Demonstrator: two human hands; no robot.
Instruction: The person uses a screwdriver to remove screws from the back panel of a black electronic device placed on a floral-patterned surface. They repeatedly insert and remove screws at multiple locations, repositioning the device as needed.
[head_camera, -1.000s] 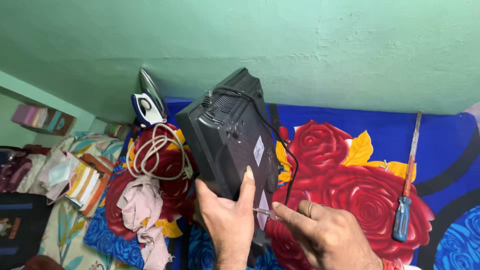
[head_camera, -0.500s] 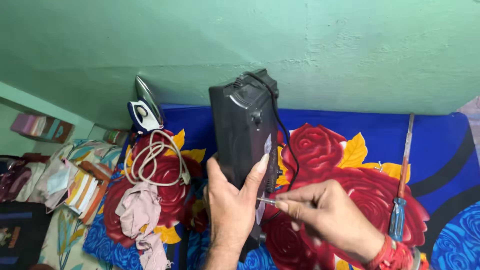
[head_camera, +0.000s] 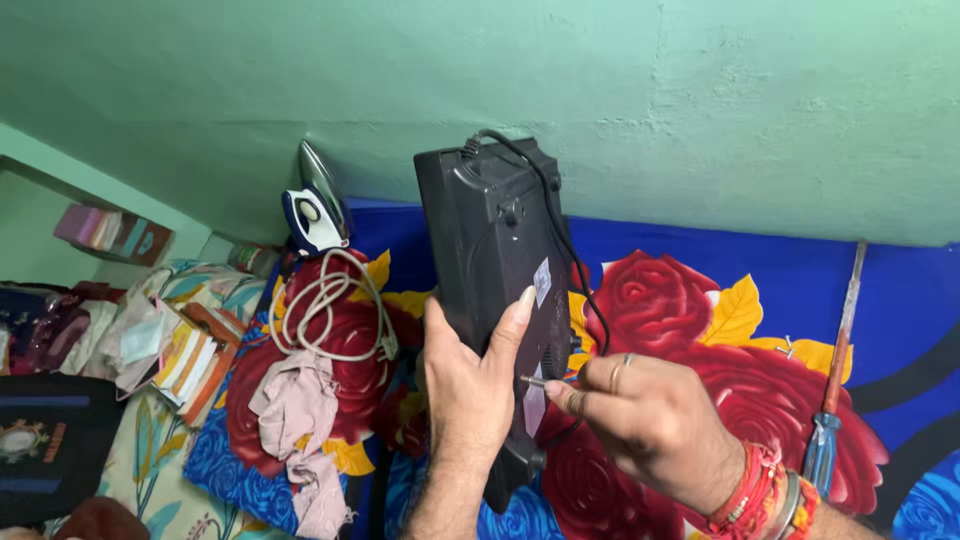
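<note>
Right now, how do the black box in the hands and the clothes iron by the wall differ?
The black appliance is large, flat and all black; the clothes iron is smaller, blue and white with a shiny soleplate. The appliance is held upright by the left hand, with the right hand beside it; the iron stands untouched against the wall. Both have a power cord.

A small pale diamond-shaped label (head_camera: 541, 282) sits on the black appliance's (head_camera: 490, 240) underside. A second whitish label (head_camera: 534, 408) lies lower, partly hidden.
</note>
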